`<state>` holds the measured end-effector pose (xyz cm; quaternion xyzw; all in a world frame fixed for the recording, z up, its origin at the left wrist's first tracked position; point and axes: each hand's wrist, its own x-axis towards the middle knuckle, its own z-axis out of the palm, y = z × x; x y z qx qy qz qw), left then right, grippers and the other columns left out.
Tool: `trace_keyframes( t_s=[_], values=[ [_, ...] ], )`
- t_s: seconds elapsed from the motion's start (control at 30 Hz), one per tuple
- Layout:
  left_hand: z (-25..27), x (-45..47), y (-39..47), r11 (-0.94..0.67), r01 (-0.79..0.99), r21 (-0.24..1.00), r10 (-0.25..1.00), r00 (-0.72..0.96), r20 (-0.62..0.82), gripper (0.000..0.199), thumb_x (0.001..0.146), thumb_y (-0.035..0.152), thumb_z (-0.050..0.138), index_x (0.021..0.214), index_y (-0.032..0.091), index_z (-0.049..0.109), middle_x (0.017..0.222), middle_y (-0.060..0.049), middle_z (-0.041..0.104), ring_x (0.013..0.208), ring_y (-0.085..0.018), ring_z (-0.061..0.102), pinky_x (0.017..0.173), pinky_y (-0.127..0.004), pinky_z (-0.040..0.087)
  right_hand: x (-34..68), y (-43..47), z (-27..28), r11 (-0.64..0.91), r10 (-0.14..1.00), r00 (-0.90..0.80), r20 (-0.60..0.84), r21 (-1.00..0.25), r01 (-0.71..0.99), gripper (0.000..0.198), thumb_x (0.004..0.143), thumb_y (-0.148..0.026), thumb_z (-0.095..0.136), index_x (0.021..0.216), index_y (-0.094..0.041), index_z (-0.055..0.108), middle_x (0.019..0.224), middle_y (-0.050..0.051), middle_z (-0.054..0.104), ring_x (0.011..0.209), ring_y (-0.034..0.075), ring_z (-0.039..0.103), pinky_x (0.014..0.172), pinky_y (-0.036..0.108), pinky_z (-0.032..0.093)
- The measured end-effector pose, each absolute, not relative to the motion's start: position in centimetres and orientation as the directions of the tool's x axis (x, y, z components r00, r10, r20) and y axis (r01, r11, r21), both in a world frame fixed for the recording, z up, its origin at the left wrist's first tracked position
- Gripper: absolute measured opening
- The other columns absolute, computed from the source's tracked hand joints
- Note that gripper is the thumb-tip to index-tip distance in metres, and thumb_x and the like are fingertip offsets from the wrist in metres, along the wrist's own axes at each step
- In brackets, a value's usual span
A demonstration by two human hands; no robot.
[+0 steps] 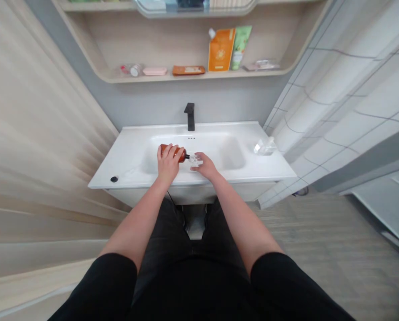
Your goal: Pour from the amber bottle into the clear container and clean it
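Note:
My left hand (168, 161) is wrapped round an amber bottle (180, 155), which lies tipped on its side over the basin. Its dark neck points right, at a small clear container (195, 160). That container is held in the fingers of my right hand (206, 166). The neck and the container's near end meet or almost meet; I cannot tell whether they touch. Whether any liquid is flowing is too small to see. Beneath both hands is the white sink (233, 154).
A black tap (190, 117) rises behind the basin. At the counter's front left lies a round black cap (114, 179). A clear plastic item (265, 146) stands at the right end. Above, a shelf (135, 79) holds an orange pouch (221, 51) and a green tube (240, 47).

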<state>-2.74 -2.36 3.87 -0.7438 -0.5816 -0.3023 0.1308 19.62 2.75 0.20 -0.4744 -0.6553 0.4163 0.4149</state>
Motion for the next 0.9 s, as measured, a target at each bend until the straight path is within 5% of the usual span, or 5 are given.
trace_keyframes(
  t_s=[0.9],
  values=[
    [5.1,-2.9,-2.4,-0.319,0.941,0.116,0.789,0.196,0.582,0.057,0.11,0.016,0.052,0.161,0.034,0.07,0.168,-0.012,0.069,0.169,-0.035,0.051,0.149,-0.072,0.015,19.7,2.8,-0.1,0.227,0.962,-0.213,0.169,-0.93,0.29,0.079,0.065,-0.024,0.102,0.137,-0.027,0.071,0.132,0.007,0.078,0.121,0.028,0.075,0.116,0.051,0.063]
  ],
)
